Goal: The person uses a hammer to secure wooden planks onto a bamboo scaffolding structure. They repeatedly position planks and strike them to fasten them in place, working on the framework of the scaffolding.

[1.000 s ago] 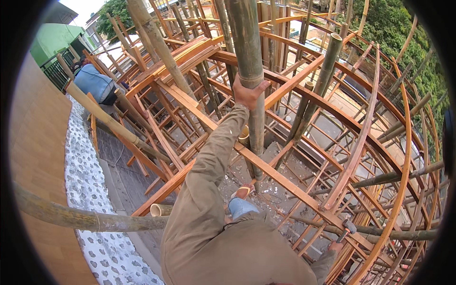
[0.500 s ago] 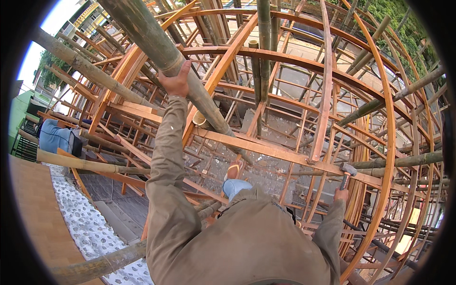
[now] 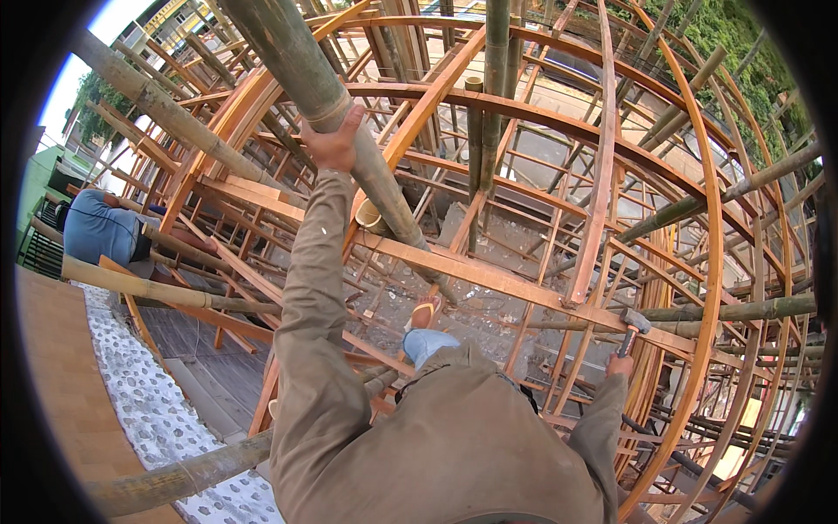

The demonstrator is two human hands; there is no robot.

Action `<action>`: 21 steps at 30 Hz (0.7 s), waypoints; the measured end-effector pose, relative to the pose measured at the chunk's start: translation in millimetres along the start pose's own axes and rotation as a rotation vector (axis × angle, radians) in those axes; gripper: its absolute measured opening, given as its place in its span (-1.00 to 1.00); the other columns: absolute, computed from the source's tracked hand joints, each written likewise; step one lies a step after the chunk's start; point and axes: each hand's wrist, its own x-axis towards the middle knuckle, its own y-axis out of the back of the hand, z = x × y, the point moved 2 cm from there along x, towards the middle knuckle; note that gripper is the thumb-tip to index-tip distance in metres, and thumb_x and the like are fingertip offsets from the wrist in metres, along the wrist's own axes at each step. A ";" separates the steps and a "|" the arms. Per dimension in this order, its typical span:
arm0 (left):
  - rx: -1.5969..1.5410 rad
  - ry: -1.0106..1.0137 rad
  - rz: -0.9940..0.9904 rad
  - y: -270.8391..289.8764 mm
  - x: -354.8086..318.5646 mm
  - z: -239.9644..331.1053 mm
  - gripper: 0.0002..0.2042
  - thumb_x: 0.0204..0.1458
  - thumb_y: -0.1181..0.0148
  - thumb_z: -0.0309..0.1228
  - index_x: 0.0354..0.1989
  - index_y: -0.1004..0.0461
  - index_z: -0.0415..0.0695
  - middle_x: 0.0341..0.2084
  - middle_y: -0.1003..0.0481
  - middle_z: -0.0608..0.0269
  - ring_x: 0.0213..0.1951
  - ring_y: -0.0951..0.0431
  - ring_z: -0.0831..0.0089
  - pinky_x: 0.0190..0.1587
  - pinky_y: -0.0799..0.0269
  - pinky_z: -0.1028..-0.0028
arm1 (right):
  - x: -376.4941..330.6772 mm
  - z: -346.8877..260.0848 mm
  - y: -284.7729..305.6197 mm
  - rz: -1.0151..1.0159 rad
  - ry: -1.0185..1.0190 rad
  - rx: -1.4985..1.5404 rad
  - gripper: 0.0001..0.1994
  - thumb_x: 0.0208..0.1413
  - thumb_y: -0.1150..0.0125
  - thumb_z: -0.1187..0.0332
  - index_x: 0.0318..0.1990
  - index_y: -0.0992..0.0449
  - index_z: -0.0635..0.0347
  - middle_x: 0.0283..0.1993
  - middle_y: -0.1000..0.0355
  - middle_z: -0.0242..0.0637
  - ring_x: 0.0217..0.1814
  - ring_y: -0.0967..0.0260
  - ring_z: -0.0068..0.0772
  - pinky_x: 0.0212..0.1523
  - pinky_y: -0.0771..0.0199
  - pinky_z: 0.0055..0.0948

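Observation:
My left hand point(image 3: 335, 147) is wrapped round a thick greenish bamboo pole point(image 3: 297, 61) that slants up to the left. My arm is stretched out to reach it. Low on the right, my right hand point(image 3: 620, 365) grips the handle of a hammer point(image 3: 635, 323), its dark head pointing up. The hammer head is beside or in front of a long wooden beam point(image 3: 489, 273) that crosses the middle; I cannot tell whether they touch. My sandaled foot point(image 3: 425, 313) shows below the beam, near the foot of the pole.
Curved wooden ribs point(image 3: 711, 218) and more bamboo poles point(image 3: 496, 96) form an open frame around me, with a drop to the ground below. Another person in a blue shirt point(image 3: 96, 229) is at the far left. A stone-patterned strip point(image 3: 131, 375) runs along the lower left.
My view has shifted slightly, so the frame sits a little differently. Both hands keep their grips on the pole and the hammer. More of the person in blue shows at the left.

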 end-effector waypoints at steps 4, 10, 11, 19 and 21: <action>0.016 0.021 -0.002 0.0 -2.9 6.7 -0.47 -0.13 -0.60 -0.46 0.01 -0.46 -0.24 -0.16 -0.61 0.17 -0.18 -0.64 0.39 -0.04 -0.56 0.39 | -21.3 -30.1 18.4 -0.088 -0.069 -0.060 -0.69 0.13 -0.38 0.25 -0.24 -0.50 0.39 -0.44 -0.52 -0.02 -0.49 -0.53 -0.10 -0.49 -0.49 -0.09; -0.024 0.025 -0.024 -0.7 -2.2 7.5 -0.46 -0.13 -0.61 -0.42 0.02 -0.45 -0.24 -0.15 -0.60 0.17 -0.17 -0.64 0.37 -0.04 -0.56 0.38 | -33.0 -42.3 27.1 -0.119 -0.092 -0.033 -0.69 0.16 -0.36 0.25 -0.20 -0.47 0.36 -0.52 -0.48 -0.08 -0.61 -0.46 -0.21 -0.63 -0.40 -0.18; -0.020 0.017 -0.024 -0.7 -1.7 7.2 -0.45 -0.13 -0.61 -0.42 0.02 -0.44 -0.24 -0.15 -0.60 0.16 -0.16 -0.64 0.37 -0.04 -0.56 0.38 | -30.3 -38.4 24.7 -0.118 -0.086 -0.028 -0.69 0.15 -0.35 0.25 -0.20 -0.47 0.36 -0.52 -0.48 -0.08 -0.61 -0.45 -0.21 -0.63 -0.40 -0.18; -0.008 0.012 -0.037 0.2 -3.2 9.9 -0.44 -0.14 -0.62 -0.39 0.01 -0.43 -0.24 -0.15 -0.62 0.16 -0.15 -0.65 0.38 -0.04 -0.58 0.38 | -14.6 -24.9 12.2 -0.137 -0.035 0.051 -0.76 0.12 -0.34 0.31 -0.31 -0.49 0.36 -0.58 -0.45 -0.12 -0.63 -0.44 -0.20 -0.63 -0.38 -0.19; 0.009 0.026 -0.026 -0.1 -3.2 10.2 -0.43 -0.14 -0.62 -0.36 0.01 -0.45 -0.25 -0.17 -0.62 0.14 -0.15 -0.65 0.38 -0.04 -0.58 0.37 | -19.4 -31.5 15.5 -0.098 0.005 0.074 -0.77 0.12 -0.33 0.34 -0.35 -0.49 0.36 -0.60 -0.44 -0.16 -0.65 -0.42 -0.24 -0.65 -0.35 -0.21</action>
